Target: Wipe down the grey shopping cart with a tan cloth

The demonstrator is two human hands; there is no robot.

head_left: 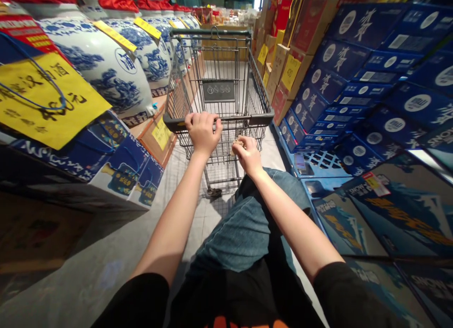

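A dark grey wire shopping cart (217, 91) stands directly in front of me, its basket holding nothing I can make out. My left hand (203, 133) is closed over the left part of the cart handle (235, 119), fingers curled across the bar. Just below the handle, right of centre, my right hand (250, 157) is pinched around a small crumpled pale-tan thing (237, 146), mostly hidden by the fingers. That hand appears apart from the handle.
Blue-and-white porcelain jars (102, 63) with red cloth tops line the left, behind gift boxes (123, 177) and a yellow price sign (49, 101). Stacked blue cartons (322, 82) on a blue pallet (327, 159) border the right. Grey floor tiles (194, 219) run between.
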